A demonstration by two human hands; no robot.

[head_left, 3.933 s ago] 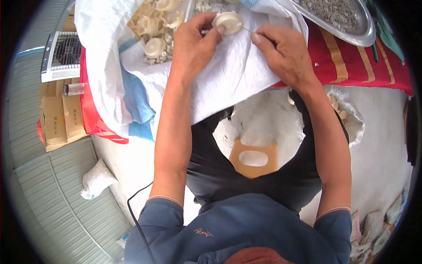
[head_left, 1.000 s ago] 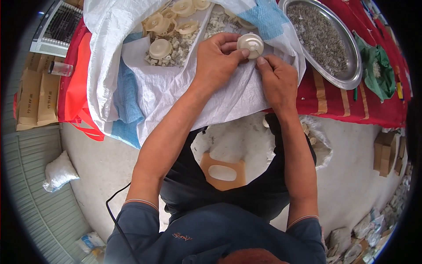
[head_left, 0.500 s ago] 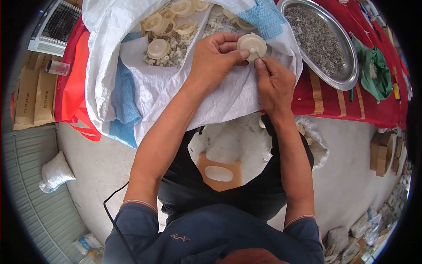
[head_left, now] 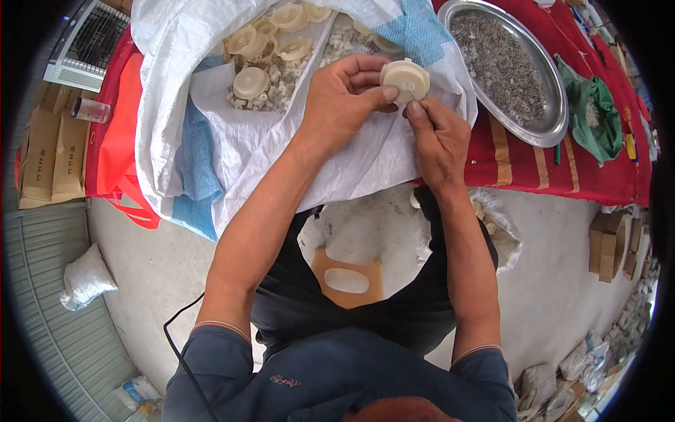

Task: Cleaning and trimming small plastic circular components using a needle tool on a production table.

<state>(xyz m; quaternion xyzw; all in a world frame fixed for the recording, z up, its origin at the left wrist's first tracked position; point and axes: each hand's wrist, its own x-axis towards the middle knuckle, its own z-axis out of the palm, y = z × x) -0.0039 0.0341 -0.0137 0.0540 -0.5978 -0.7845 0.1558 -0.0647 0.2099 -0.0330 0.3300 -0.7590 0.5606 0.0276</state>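
Note:
My left hand (head_left: 343, 102) grips a cream round plastic cap (head_left: 406, 74) by its left edge, thumb on its face and fingers curled behind. Close to the cap's lower edge, my right hand (head_left: 443, 137) pinches a thin, pointed sliver (head_left: 413, 96) between thumb and forefinger; its tip reaches toward the cap's face, and what it is I cannot make out. Both hands are above a white woven sack (head_left: 316, 165) spread over the table. Up and left of them, several similar round plastic parts (head_left: 251, 82) lie among small whitish pieces (head_left: 283, 88).
An oval metal tray (head_left: 561, 105) full of small pieces stands at right on the red tablecloth (head_left: 485, 165), beside a green bag (head_left: 596, 123). A red bag (head_left: 121, 151) hangs at left near a clear cylinder (head_left: 91, 110). A tan stool (head_left: 344, 281) is between my legs.
The cap has tilted and turned slightly in my left hand. My right hand has lowered a little, and the thin sliver shows more clearly between its fingertips.

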